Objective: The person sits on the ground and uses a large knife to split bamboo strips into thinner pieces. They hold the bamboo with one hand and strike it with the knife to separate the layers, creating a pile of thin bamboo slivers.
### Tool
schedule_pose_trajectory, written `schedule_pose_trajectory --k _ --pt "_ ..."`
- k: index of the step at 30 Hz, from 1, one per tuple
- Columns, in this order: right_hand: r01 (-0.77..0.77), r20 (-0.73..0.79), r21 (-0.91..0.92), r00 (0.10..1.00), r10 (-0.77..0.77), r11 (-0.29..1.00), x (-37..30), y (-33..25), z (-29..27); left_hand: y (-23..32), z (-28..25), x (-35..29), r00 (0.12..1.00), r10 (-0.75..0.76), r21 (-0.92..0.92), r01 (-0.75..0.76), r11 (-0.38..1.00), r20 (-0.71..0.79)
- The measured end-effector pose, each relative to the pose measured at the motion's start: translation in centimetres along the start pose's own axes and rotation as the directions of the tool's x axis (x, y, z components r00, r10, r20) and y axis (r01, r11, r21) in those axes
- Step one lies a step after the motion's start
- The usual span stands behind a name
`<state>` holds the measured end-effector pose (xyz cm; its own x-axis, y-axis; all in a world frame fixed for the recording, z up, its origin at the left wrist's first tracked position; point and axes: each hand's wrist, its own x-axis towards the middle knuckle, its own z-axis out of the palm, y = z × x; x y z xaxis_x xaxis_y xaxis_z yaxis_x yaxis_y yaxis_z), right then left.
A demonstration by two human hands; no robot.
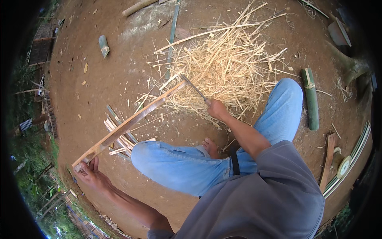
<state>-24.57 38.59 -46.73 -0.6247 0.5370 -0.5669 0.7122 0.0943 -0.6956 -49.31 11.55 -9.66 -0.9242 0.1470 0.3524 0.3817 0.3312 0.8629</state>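
A long split bamboo strip [126, 124] slants from the lower left up to the middle of the view. Its near end is gripped by my left hand [90, 171], fingers closed around it. In my right hand [217, 109] is the handle of a knife [195, 87], whose narrow blade meets the strip's far end at an angle. A big heap of pale bamboo shavings [227, 59] lies on the ground just beyond the blade and my right hand. Several thin split pieces [121, 139] lie beneath the strip, beside my left knee.
I sit cross-legged on brown earth. Green bamboo sections lie to the right [311, 99] and far left [104, 46]. A wooden board [327, 161], a round disc [344, 167] and long strips [354, 159] are at the right. A tree root [352, 65] stands beyond them.
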Motion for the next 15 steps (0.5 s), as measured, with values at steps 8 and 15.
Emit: schedule_pose_trajectory --k 8,15 --pt "0.143 -0.035 0.093 0.989 -0.14 0.985 -2.2 -1.5 3.5 0.8 2.3 -2.8 0.988 -0.037 0.131 0.058 0.99 -0.153" --pt "0.193 0.031 0.013 0.981 -0.194 0.981 -0.6 0.2 1.5 2.1 4.3 -4.7 0.975 -0.011 0.2 0.057 0.978 -0.223"
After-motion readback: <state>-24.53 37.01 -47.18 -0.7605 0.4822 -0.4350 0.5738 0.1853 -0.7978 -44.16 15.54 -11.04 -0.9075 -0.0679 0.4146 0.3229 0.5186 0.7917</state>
